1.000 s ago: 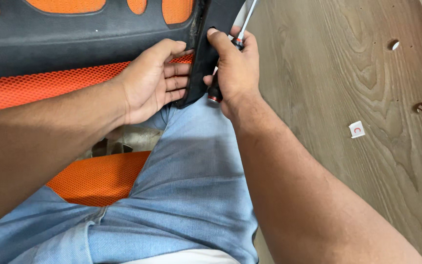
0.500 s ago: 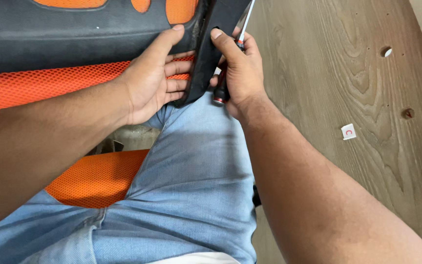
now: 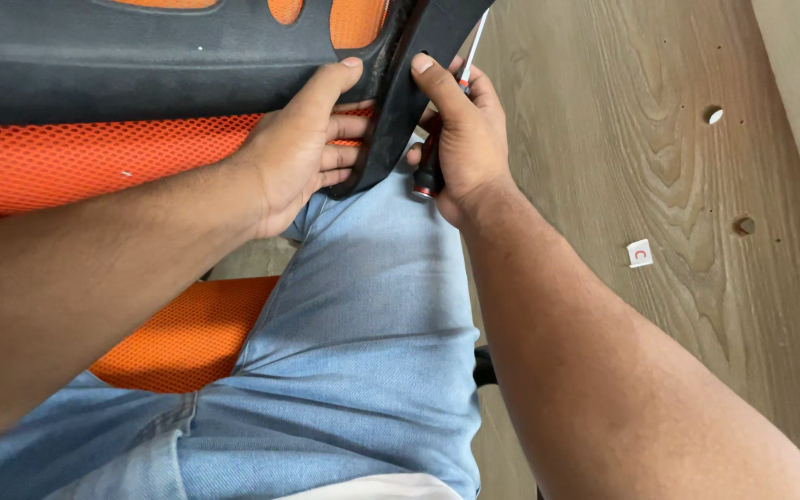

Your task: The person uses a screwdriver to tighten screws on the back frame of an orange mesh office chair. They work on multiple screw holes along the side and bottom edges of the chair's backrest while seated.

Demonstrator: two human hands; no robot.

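The black chair frame is lying across your lap, its curved edge pointing down toward your knee, with orange mesh stretched beside it. It is looking stiff and fairly light; the rigid rim is offering the surest hold, while the mesh would likely give under pressure. Your left hand is resting half open, fingers spread against the frame's inner edge. Your right hand is closing around a screwdriver, thumb pressing on the frame's outer edge. A wooden panel is lying alongside.
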